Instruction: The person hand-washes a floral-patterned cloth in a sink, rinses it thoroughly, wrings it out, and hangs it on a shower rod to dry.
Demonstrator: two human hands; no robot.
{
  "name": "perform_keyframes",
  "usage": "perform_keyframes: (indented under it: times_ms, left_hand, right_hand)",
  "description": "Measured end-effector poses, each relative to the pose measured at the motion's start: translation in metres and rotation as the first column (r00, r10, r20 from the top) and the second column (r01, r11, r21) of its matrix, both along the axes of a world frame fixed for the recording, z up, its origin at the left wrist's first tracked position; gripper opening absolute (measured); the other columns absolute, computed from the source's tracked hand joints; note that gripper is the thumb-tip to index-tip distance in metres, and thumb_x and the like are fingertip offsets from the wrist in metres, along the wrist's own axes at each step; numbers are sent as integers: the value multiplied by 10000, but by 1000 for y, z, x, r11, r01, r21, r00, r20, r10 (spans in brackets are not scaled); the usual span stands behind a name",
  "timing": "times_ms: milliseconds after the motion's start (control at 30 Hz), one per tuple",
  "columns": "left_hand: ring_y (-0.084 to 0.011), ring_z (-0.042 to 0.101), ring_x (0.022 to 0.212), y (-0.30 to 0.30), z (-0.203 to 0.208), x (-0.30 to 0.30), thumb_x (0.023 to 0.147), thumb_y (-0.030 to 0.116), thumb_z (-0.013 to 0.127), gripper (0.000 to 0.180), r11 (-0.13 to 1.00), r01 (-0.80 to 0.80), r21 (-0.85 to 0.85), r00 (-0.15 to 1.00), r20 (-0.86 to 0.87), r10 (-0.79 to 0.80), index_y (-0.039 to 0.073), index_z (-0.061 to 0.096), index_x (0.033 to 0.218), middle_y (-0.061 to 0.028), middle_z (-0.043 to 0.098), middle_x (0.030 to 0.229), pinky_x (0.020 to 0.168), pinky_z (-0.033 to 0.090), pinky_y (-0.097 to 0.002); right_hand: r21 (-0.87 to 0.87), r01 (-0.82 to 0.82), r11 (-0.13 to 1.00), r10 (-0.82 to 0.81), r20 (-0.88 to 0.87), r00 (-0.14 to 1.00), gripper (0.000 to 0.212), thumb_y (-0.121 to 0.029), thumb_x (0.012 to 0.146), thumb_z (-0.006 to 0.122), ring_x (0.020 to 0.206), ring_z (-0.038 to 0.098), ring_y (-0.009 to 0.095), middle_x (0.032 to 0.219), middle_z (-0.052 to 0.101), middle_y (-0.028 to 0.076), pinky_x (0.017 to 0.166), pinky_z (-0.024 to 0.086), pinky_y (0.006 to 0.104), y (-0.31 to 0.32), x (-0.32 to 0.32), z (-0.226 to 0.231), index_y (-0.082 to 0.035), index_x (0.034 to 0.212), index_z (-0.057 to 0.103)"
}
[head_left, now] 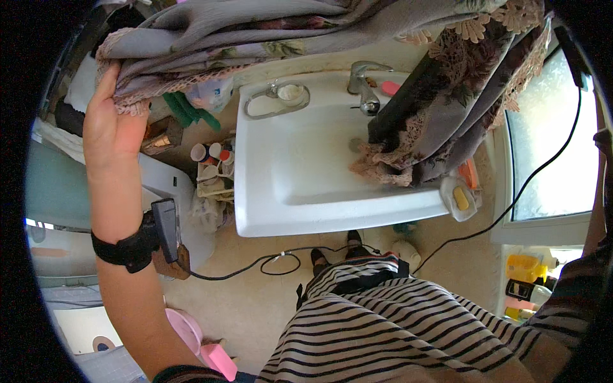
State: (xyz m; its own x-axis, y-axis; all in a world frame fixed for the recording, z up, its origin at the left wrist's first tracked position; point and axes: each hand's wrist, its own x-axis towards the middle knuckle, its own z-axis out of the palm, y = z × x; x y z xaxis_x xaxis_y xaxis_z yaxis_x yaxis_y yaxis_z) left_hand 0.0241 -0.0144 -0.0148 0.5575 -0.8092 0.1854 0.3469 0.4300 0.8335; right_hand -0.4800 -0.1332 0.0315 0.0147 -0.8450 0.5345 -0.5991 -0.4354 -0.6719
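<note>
A grey-mauve floral cloth [255, 38] with pinkish lace edging stretches across the top of the view. On the right it hangs down in folds, and its lower lace rests in the white sink [294, 214]. My left hand [118, 124] is raised at the upper left, closed on the cloth's lace-trimmed corner; some fingers are hidden behind the fabric. My right arm shows in part along the right rim, but its hand is out of view. A chrome faucet [367, 96] stands at the back of the sink, just left of the hanging folds.
A soap holder with yellow soap [461, 198] sits at the sink's front right corner. Left of the sink stands a small rack [216, 188] of bottles and cups. A black cable [447, 241] crosses the floor. A pink basin [184, 329] lies lower left; a window [549, 147] is at right.
</note>
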Motion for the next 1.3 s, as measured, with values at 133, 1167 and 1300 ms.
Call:
perform_keyframes:
  times_ms: [133,1167,1300]
  left_hand:
    - [-281,521,1219,-13,-3,-5,1013,150,415,332,1000,-6,18,1000,-2,6,-1,493,1298,-153,541,1319,1068,403,-451]
    - [-348,590,1104,-31,-156,-154,621,122,829,638,829,233,508,278,782,-558,-30,524,1160,-240,618,1105,924,465,-400]
    - [-328,626,930,-12,-116,-134,653,-13,702,414,964,138,228,-92,972,-216,-21,586,1051,-183,640,996,826,484,-350]
  right_hand:
    - [-16,70,997,-72,-293,953,325,-272,893,525,849,657,329,932,666,181,751,530,465,7,-6,-2,-4,1067,581]
    - [250,-599,761,615,-571,544,514,-134,666,775,1006,609,396,1106,602,252,790,497,443,41,171,-151,2,1096,529]
    - [237,-771,591,806,-156,570,998,-380,553,886,1227,490,364,1325,490,233,995,420,417,33,133,-184,-31,1361,416]
